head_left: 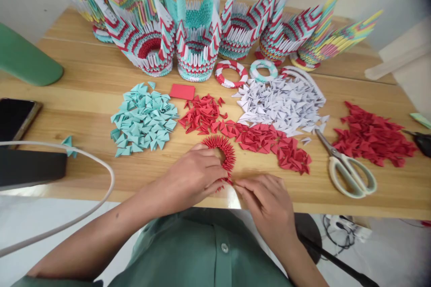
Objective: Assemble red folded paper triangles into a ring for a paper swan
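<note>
Near the table's front edge, a curved chain of red folded-paper pieces [229, 152] bends round like a partial ring. My left hand [197, 175] is closed on its lower end and covers its left side. Across from it, my right hand [266, 195] pinches at the same end with thumb and forefinger; a small red folded piece shows at the fingertips, partly hidden. Loose red folded pieces [256, 138] lie just beyond the chain. A heap of turquoise pieces [144, 119] sits to the left, and a heap of white pieces [281, 103] farther back on the right.
Scissors [346, 166] and another red heap [373, 136] lie right. Several folded-paper swan baskets [198, 49] line the back, with a red-and-white ring [231, 74] before them. At left are a green bottle [27, 58], a phone [16, 119] and a white cable [101, 161].
</note>
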`<move>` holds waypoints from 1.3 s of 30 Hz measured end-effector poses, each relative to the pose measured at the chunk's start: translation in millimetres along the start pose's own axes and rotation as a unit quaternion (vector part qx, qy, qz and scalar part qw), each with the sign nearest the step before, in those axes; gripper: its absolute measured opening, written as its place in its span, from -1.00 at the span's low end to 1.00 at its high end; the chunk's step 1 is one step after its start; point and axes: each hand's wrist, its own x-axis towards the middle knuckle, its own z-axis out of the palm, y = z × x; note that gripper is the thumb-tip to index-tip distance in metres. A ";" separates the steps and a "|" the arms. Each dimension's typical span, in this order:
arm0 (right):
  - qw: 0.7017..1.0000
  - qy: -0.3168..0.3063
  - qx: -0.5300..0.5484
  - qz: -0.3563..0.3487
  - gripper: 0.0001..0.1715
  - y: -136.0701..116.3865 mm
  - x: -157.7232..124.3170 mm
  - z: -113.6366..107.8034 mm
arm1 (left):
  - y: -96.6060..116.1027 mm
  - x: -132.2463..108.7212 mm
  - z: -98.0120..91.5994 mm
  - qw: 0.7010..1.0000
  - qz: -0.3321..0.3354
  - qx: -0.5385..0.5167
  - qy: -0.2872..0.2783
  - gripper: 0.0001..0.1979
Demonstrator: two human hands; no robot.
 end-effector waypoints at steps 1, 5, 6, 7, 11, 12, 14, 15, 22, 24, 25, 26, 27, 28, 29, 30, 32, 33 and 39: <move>1.000 -0.004 0.003 0.003 -0.90 0.3 0.0 -0.6 | -0.1 0.1 0.0 1.000 0.001 -0.002 -0.001 -0.84; 1.000 -0.018 -0.003 0.015 -0.86 -1.0 1.6 0.4 | 0.2 0.9 -0.3 1.000 0.000 -0.012 -0.009 -0.86; 1.000 -0.020 -0.006 0.015 -0.84 -1.6 2.2 1.1 | 0.5 1.1 -0.4 1.000 -0.001 -0.015 -0.011 -0.86; 1.000 -0.021 -0.009 0.012 -0.83 -2.0 2.8 1.7 | 0.7 1.3 -0.4 1.000 -0.001 -0.016 -0.011 -0.86; 0.999 -0.024 -0.021 -0.008 -0.83 -2.9 4.8 3.5 | 0.9 1.8 0.2 1.000 0.000 -0.021 -0.009 -0.85; 0.999 -0.023 -0.025 -0.015 -0.83 -3.1 5.5 3.7 | 0.7 1.9 0.4 1.000 0.002 -0.023 -0.009 -0.85; 0.999 -0.019 -0.035 -0.030 -0.83 -3.7 7.2 3.9 | 0.4 2.2 0.7 1.000 0.003 -0.025 -0.008 -0.85; 0.998 -0.015 -0.042 -0.037 -0.82 -4.2 8.3 4.0 | 0.2 2.4 0.7 1.000 0.005 -0.025 -0.007 -0.85; 0.999 0.004 -0.030 -0.045 -0.82 -3.8 11.0 2.9 | -1.5 1.9 0.6 1.000 0.008 -0.025 -0.013 -0.87; 1.000 0.004 -0.003 -0.027 -0.86 -1.1 7.9 1.0 | -2.0 0.9 1.3 1.000 0.005 -0.029 -0.011 -0.87; 1.000 0.006 0.006 -0.020 -0.88 0.3 5.9 0.0 | -2.1 0.5 1.6 0.999 0.003 -0.030 -0.010 -0.87; 1.000 0.007 0.011 -0.013 -0.90 1.6 4.0 -0.9 | -2.2 0.1 1.9 0.999 0.002 -0.032 -0.009 -0.87; 1.000 0.007 0.012 -0.011 -0.90 2.7 2.3 -1.5 | -2.1 -0.2 2.1 0.999 0.002 -0.033 -0.007 -0.87; 1.000 0.006 0.011 -0.011 -0.90 3.4 0.9 -1.8 | -1.9 -0.5 2.1 0.999 0.000 -0.034 -0.006 -0.88; 1.000 0.005 0.010 -0.012 -0.89 3.7 0.0 -1.8 | -1.6 -0.7 2.1 0.999 -0.001 -0.035 -0.006 -0.89; 1.000 0.003 0.009 -0.015 -0.88 3.6 -0.4 -1.5 | -1.3 -0.9 1.9 0.999 -0.001 -0.037 -0.003 -0.90; 1.000 0.004 0.007 -0.018 -0.86 2.6 0.1 -0.3 | -0.6 -1.5 1.4 0.999 0.002 -0.043 0.010 -0.91; 1.000 0.005 0.007 -0.019 -0.85 2.0 0.8 0.4 | -0.4 -2.0 1.0 0.999 0.005 -0.046 0.021 -0.92; 0.999 0.010 0.020 -0.023 -0.83 1.3 4.1 3.6 | -2.1 -4.2 1.2 0.998 0.008 -0.021 0.057 -0.90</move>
